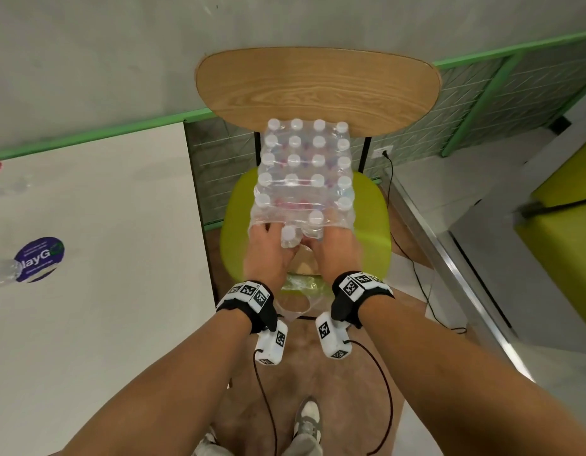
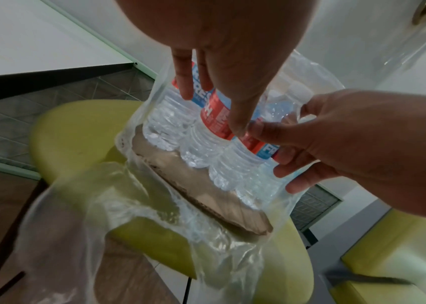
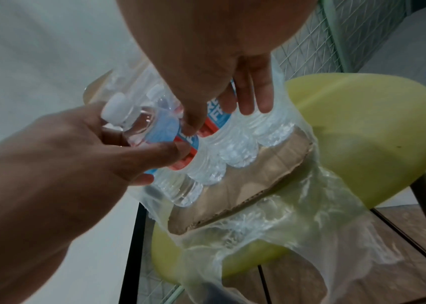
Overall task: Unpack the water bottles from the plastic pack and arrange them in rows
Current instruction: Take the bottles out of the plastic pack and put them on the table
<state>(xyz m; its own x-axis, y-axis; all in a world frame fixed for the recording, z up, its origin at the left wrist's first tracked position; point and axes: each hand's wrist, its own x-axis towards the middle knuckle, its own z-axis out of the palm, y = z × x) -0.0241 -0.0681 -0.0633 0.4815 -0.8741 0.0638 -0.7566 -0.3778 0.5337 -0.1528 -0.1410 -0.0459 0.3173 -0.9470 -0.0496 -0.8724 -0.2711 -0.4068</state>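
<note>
A shrink-wrapped pack of water bottles (image 1: 304, 166) with white caps stands on a brown cardboard tray (image 3: 258, 174) on a green chair seat (image 1: 370, 232). Its near end is torn open, and loose plastic film (image 1: 298, 291) hangs over the seat's front. My left hand (image 1: 272, 235) grips a bottle (image 1: 288, 238) at the open end, tilted out of its row, with its cap poking up between thumb and fingers (image 3: 115, 109). Beside it, my right hand (image 1: 331, 238) reaches under the film and grips a neighbouring bottle (image 2: 255, 148) by its red and blue label.
A white table (image 1: 104, 324) with a round purple sticker (image 1: 38, 260) lies to the left; blurred bottles (image 1: 2, 274) show at its left edge. The chair has a wooden backrest (image 1: 318, 83). A yellow-green bench (image 1: 564, 241) stands at the right, and a black cable (image 1: 416, 268) lies on the floor.
</note>
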